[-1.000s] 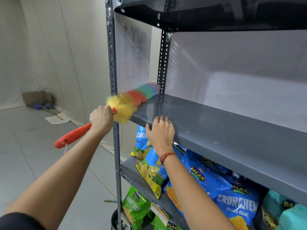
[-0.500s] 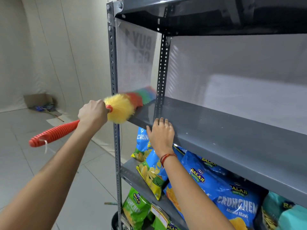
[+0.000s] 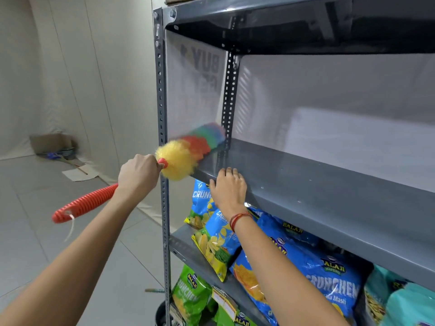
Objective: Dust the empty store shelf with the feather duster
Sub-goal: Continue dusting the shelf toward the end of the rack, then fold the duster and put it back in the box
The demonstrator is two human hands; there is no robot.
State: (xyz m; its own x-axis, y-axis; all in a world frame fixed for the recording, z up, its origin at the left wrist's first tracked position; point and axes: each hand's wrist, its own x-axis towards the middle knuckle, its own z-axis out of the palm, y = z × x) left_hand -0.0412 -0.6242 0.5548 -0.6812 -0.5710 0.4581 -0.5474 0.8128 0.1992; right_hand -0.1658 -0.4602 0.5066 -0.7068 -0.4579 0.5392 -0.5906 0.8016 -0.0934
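A feather duster (image 3: 188,151) with a fluffy head banded yellow, red, green and blue lies across the left end of the empty grey shelf (image 3: 317,184). Its ribbed red handle sticks out to the lower left. My left hand (image 3: 138,175) grips the handle just behind the yellow fluff, outside the rack's front post. My right hand (image 3: 229,188) rests flat over the shelf's front edge, fingers curled onto the top surface, with a red thread band on its wrist.
A perforated grey post (image 3: 162,137) stands between my hands. Blue, yellow and green snack bags (image 3: 324,276) fill the lower shelves. Another dark shelf (image 3: 282,27) hangs overhead. A cardboard box (image 3: 51,143) and papers lie on the tiled floor at the far left.
The duster's head has stayed at the shelf's left end with small sweeps back and forth. The handle's free end has swung down and to the left. My right hand has kept its place.
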